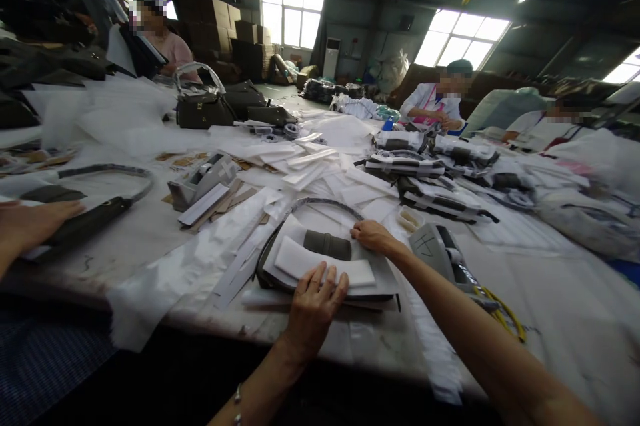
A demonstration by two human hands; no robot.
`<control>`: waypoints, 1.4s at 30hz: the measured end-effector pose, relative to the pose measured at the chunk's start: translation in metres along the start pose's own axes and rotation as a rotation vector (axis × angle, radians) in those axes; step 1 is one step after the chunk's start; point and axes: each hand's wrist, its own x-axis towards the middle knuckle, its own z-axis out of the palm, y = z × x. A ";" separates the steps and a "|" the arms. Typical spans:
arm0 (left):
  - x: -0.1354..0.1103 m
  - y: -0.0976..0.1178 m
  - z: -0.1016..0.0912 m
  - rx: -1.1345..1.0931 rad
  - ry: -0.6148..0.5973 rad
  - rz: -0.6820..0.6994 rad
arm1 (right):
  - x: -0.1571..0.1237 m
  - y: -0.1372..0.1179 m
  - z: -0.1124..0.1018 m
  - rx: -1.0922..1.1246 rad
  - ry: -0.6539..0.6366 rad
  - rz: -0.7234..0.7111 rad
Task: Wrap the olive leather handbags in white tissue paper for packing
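A dark olive handbag point(265, 266) lies flat on the table in front of me, its wrapped handle point(320, 201) arching away from me. White foam sheet point(300, 265) covers much of its front, and a dark flap or tab point(327, 245) shows above the foam. My left hand point(317, 303) rests on the foam's near edge, fingers extended and slightly apart. At the bag's upper right, my right hand point(375, 236) has its fingers curled together beside the handle's end; what they pinch is hidden.
A tape dispenser point(443, 256) stands at right, another tape dispenser point(210, 179) at left. White foam strips point(320, 166) cover the table's middle. Wrapped bags point(425, 179) are piled to the right. A co-worker's hand point(40, 219) touches another handbag point(95, 219) at left. People work across the table.
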 end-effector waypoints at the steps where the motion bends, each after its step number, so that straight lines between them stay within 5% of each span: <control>1: 0.000 0.000 0.000 0.003 0.003 0.000 | 0.007 0.002 -0.002 0.016 0.006 0.046; 11: 0.002 0.000 0.001 0.020 0.039 -0.002 | 0.047 -0.005 0.005 0.165 0.048 0.344; 25: 0.002 -0.001 -0.001 0.000 -0.012 -0.008 | 0.015 0.038 0.013 0.580 0.355 0.143; 33: 0.001 -0.002 -0.002 0.001 -0.043 0.019 | 0.038 0.020 0.004 0.332 0.113 0.269; 38: 0.001 -0.002 -0.002 0.008 -0.060 0.014 | 0.056 -0.004 0.011 0.237 0.085 0.368; 42: 0.001 -0.004 -0.003 0.009 -0.051 0.017 | 0.049 0.000 0.015 0.312 0.085 0.311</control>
